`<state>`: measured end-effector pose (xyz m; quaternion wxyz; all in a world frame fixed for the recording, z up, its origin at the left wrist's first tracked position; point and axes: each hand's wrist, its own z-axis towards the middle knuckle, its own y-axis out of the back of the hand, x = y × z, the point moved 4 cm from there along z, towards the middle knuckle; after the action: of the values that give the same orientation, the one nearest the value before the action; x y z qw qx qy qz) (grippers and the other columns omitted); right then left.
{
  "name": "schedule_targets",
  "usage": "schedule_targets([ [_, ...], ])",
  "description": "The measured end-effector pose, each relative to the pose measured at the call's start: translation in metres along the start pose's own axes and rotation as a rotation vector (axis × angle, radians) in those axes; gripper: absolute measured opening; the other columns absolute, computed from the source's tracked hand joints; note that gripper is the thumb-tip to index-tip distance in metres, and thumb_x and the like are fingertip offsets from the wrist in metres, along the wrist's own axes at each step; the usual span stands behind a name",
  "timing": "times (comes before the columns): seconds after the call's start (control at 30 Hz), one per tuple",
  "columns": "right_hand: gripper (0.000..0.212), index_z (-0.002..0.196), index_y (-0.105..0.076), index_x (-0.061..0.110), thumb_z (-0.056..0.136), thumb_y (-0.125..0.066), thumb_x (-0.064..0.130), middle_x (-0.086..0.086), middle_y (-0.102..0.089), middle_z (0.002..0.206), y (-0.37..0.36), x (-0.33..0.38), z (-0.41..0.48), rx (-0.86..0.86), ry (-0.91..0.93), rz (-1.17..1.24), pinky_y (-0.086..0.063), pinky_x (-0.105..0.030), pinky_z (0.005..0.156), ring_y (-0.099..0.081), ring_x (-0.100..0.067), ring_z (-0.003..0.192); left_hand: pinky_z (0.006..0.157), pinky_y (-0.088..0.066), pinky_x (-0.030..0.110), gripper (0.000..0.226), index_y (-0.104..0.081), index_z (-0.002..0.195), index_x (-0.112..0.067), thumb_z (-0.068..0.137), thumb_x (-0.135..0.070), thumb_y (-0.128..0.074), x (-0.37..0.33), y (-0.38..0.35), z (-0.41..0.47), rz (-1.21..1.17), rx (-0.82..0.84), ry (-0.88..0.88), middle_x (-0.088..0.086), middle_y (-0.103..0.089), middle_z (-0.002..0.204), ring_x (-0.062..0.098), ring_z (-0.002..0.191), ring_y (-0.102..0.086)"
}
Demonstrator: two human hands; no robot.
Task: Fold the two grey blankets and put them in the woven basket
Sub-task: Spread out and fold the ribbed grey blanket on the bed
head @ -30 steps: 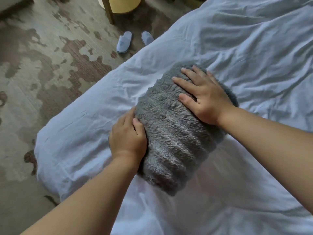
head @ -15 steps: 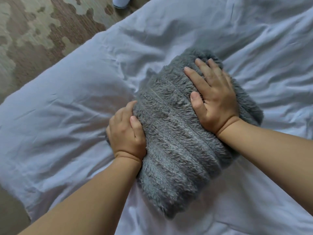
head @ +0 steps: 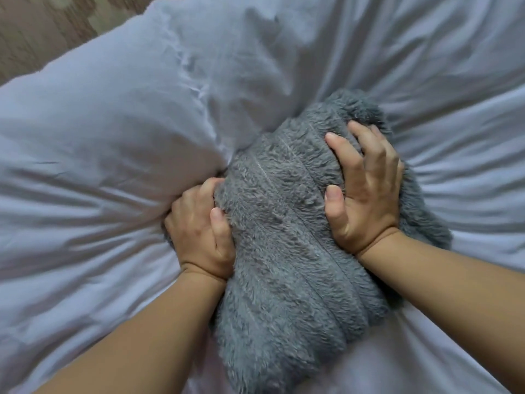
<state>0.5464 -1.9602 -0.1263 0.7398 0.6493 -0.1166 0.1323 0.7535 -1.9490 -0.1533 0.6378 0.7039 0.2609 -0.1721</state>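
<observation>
Fingers [head: 345, 152] of your right hand [head: 366, 194] are spread and clawed, tips sunk into the pile on top of the folded grey blanket [head: 284, 265]; thumb splayed across its upper face. Your left hand [head: 199, 234] grips the bundle's left edge: thumb on top, the other fingers curled down over the edge, tips hidden between fleece and bedding.

Blanket sits between your two hands, a thick layered bundle resting on the white duvet [head: 113, 137], which is dented and puckered around it.

Step, as I read it: folding looks done on this one, and you are gathering it to lift. Next move calls for a firm squeeze from both sides so the layers do not slide open, then a carry to the woven basket, which is not in view. Nor is the second blanket.

Patterned carpet [head: 42, 27] shows at top left, past the bed's edge.
</observation>
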Motion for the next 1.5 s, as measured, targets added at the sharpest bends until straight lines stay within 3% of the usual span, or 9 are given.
schedule_targets([
  [0.5, 0.065, 0.133, -0.055, 0.008, 0.083, -0.031, 0.042, -0.024, -0.048, 0.137, -0.017, -0.010, 0.016, 0.055, -0.006, -0.015, -0.035, -0.056, 0.101, -0.044, -0.045, 0.127, 0.068, -0.026, 0.040, 0.068, -0.062, 0.112, 0.000, 0.082, -0.041, -0.018, 0.003, -0.015, 0.010, 0.070, 0.018, 0.060, 0.025, -0.060, 0.096, 0.042, 0.084, -0.053],
  [0.77, 0.064, 0.137, -0.051, 0.011, 0.086, -0.030, 0.043, -0.019, -0.048, 0.138, 0.009, 0.000, 0.023, 0.099, -0.033, -0.046, -0.035, -0.045, 0.101, -0.044, -0.039, 0.126, 0.082, -0.035, 0.041, 0.075, -0.060, 0.120, -0.004, 0.079, -0.048, -0.015, -0.007, 0.010, 0.009, -0.041, 0.041, 0.084, 0.021, -0.061, 0.111, 0.038, 0.103, -0.053],
  [0.93, 0.068, 0.145, -0.039, 0.021, 0.086, -0.020, 0.048, -0.007, -0.039, 0.149, 0.050, 0.014, 0.036, 0.235, -0.113, -0.114, -0.027, -0.041, 0.109, -0.033, -0.026, 0.138, 0.073, -0.030, 0.030, 0.039, -0.059, 0.105, -0.014, 0.084, -0.028, -0.029, -0.038, 0.062, 0.036, -0.030, 0.380, 0.061, 0.015, -0.060, 0.120, 0.023, 0.094, -0.047],
  [1.07, 0.058, 0.149, -0.032, 0.023, 0.094, -0.027, 0.042, -0.004, -0.029, 0.156, 0.078, 0.026, 0.035, 0.280, -0.158, -0.109, -0.017, -0.042, 0.117, -0.023, -0.027, 0.144, 0.090, -0.039, 0.028, 0.051, -0.057, 0.127, -0.024, 0.081, -0.030, -0.036, -0.121, 0.099, 0.066, -0.010, 0.320, -0.202, 0.008, -0.061, 0.127, 0.026, 0.115, -0.055],
  [1.17, 0.049, 0.146, -0.037, 0.017, 0.100, -0.033, 0.033, -0.006, -0.032, 0.155, 0.098, 0.039, 0.040, 0.261, -0.183, -0.075, -0.011, -0.039, 0.117, -0.025, -0.027, 0.143, 0.084, -0.029, 0.015, 0.041, -0.053, 0.133, -0.026, 0.095, -0.025, -0.038, -0.179, 0.076, 0.057, -0.071, 0.465, -0.436, 0.001, -0.057, 0.134, 0.018, 0.122, -0.050],
  [1.23, 0.043, 0.135, -0.051, 0.012, 0.096, -0.037, 0.023, -0.010, -0.045, 0.145, 0.119, 0.039, 0.035, 0.071, -0.367, -0.046, -0.012, -0.041, 0.116, -0.036, -0.028, 0.137, 0.095, -0.030, 0.020, 0.042, -0.046, 0.139, -0.026, 0.099, -0.031, -0.035, -0.191, 0.059, 0.052, -0.029, 0.500, -0.481, 0.000, -0.050, 0.141, 0.017, 0.129, -0.043],
  [1.3, 0.041, 0.124, -0.058, 0.008, 0.089, -0.040, 0.020, -0.013, -0.053, 0.135, 0.141, 0.029, 0.007, -0.222, -0.779, -0.105, -0.018, -0.047, 0.114, -0.043, -0.030, 0.129, 0.107, -0.031, 0.032, 0.048, -0.039, 0.144, -0.027, 0.098, -0.039, -0.032, -0.187, 0.050, 0.055, 0.088, 0.483, -0.438, 0.002, -0.041, 0.147, 0.021, 0.134, -0.038],
  [1.4, 0.053, 0.137, -0.042, 0.014, 0.095, -0.033, 0.043, -0.017, -0.037, 0.146, 0.131, 0.020, -0.057, -0.176, -1.466, 0.048, -0.021, -0.052, 0.112, -0.033, -0.036, 0.134, 0.111, -0.030, 0.045, 0.052, -0.033, 0.145, -0.032, 0.095, -0.046, -0.027, -0.181, 0.044, 0.054, 0.181, 0.441, -0.395, 0.005, -0.036, 0.150, 0.028, 0.136, -0.036],
  [1.5, 0.064, 0.146, -0.028, 0.024, 0.093, -0.030, 0.060, -0.015, -0.037, 0.146, 0.102, 0.024, -0.084, -0.248, -1.659, 0.343, -0.036, -0.048, 0.102, -0.042, -0.038, 0.127, 0.112, -0.028, 0.045, 0.052, -0.032, 0.146, -0.031, 0.095, -0.045, -0.029, -0.172, 0.037, 0.040, 0.180, 0.392, -0.430, 0.004, -0.036, 0.151, 0.026, 0.137, -0.033],
])
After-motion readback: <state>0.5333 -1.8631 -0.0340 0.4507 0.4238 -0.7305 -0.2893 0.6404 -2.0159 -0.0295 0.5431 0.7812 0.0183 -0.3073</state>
